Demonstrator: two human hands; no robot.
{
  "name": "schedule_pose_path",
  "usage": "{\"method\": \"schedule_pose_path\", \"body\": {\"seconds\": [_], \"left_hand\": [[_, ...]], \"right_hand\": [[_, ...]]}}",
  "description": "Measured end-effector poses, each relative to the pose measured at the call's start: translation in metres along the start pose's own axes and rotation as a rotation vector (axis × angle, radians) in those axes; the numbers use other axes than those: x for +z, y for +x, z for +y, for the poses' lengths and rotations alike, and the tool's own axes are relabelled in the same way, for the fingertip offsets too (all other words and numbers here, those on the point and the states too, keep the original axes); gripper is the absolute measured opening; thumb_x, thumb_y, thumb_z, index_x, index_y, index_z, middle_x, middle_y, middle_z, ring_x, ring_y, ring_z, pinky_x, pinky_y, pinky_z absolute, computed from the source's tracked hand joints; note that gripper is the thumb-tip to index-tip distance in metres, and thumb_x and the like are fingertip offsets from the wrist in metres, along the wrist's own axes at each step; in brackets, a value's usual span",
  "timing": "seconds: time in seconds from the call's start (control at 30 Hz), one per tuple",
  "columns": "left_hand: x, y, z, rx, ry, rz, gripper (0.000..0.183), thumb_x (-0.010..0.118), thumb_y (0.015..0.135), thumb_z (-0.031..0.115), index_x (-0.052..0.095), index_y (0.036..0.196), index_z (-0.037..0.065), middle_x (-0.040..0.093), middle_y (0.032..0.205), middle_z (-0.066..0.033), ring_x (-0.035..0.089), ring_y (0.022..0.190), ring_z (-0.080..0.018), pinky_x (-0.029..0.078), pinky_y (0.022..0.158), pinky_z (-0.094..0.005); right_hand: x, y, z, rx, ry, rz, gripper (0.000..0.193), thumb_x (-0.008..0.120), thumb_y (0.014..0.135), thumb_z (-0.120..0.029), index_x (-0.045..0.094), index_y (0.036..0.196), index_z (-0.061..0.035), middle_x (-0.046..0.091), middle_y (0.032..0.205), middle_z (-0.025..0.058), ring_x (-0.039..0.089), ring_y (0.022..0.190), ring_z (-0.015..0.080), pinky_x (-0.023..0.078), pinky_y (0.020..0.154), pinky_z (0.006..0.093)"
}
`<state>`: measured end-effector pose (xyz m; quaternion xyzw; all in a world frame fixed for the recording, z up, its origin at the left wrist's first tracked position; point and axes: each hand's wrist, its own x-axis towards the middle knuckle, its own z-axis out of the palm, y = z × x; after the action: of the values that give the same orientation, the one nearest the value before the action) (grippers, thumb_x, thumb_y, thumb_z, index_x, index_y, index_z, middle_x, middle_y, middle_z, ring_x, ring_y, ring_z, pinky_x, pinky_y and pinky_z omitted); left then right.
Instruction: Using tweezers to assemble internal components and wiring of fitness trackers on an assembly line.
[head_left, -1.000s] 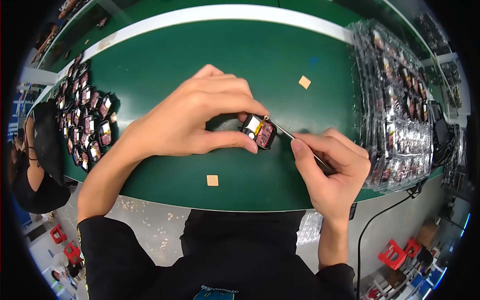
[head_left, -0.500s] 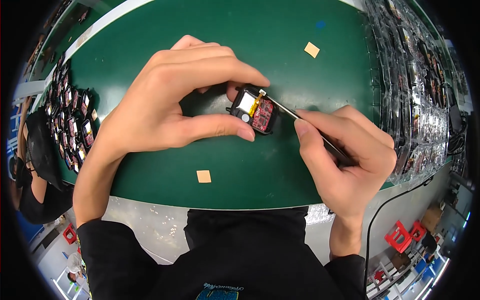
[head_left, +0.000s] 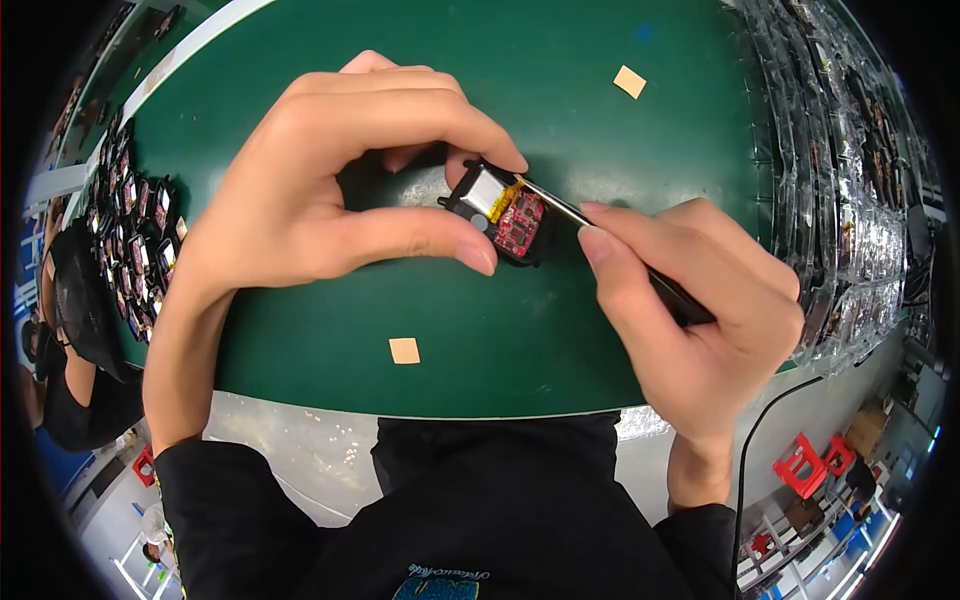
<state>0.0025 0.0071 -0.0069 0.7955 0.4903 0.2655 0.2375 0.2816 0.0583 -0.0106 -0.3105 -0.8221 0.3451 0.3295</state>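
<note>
A small open black device casing (head_left: 531,255) is gripped at its edges by the thumb and fingers of my left hand (head_left: 330,180). Inside it lie a red circuit board (head_left: 520,228), a silver battery cell (head_left: 484,190) and yellow tape (head_left: 503,203). A round grey part (head_left: 479,223) sits below the battery. My right hand (head_left: 700,290) is closed around dark-handled tweezers (head_left: 560,205) in a pen-like hold. Their tips reach the casing's top edge, at the upper end of the yellow strip. What exactly the tips touch is too small to tell.
Many similar opened casings (head_left: 140,240) lie at the table's left. Stacked clear plastic trays (head_left: 835,220) holding more units stand along the right. Two small beige squares, one near (head_left: 404,351) and one far (head_left: 629,82), lie on the green tabletop (head_left: 300,360). Another person (head_left: 85,370) sits at the left.
My left hand and the casing have shifted slightly left and up, and the casing has turned a little. The tweezer tips moved with it; the white connector end by them no longer shows.
</note>
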Motion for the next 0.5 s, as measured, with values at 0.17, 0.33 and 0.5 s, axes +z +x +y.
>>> {"method": "schedule_pose_path", "body": {"seconds": [0.17,0.33,0.5], "left_hand": [[-0.0024,0.0018,-0.0042,0.010,-0.101,-0.063,0.068,0.097,0.068,0.048,0.084,0.116,0.001,0.078,0.097,-0.0045,0.064,0.084,-0.0166,0.039,0.076,-0.0318],[-0.0007,0.0028,-0.0051,0.033,-0.094,-0.048,0.069,0.096,0.068,0.050,0.085,0.115,0.000,0.077,0.096,-0.0052,0.064,0.085,-0.0183,0.039,0.078,-0.0332],[0.0002,0.0027,-0.0037,0.042,-0.103,-0.038,0.069,0.095,0.070,0.051,0.085,0.115,0.000,0.077,0.097,-0.0056,0.065,0.087,-0.0190,0.039,0.080,-0.0341]], "right_hand": [[-0.0029,-0.0005,0.0009,0.099,0.082,-0.038,0.018,0.085,0.086,0.008,0.087,0.103,0.0027,0.066,0.072,0.0022,0.055,0.061,0.0065,0.035,0.055,0.0242],[-0.0030,-0.0010,0.0024,0.093,0.100,-0.044,0.017,0.085,0.086,0.007,0.087,0.102,0.0028,0.066,0.072,0.0020,0.054,0.061,0.0062,0.034,0.055,0.0246],[-0.0024,-0.0006,0.0028,0.057,0.066,-0.055,0.017,0.084,0.085,0.008,0.086,0.101,0.0031,0.066,0.071,0.0022,0.055,0.061,0.0066,0.035,0.055,0.0243]]}}
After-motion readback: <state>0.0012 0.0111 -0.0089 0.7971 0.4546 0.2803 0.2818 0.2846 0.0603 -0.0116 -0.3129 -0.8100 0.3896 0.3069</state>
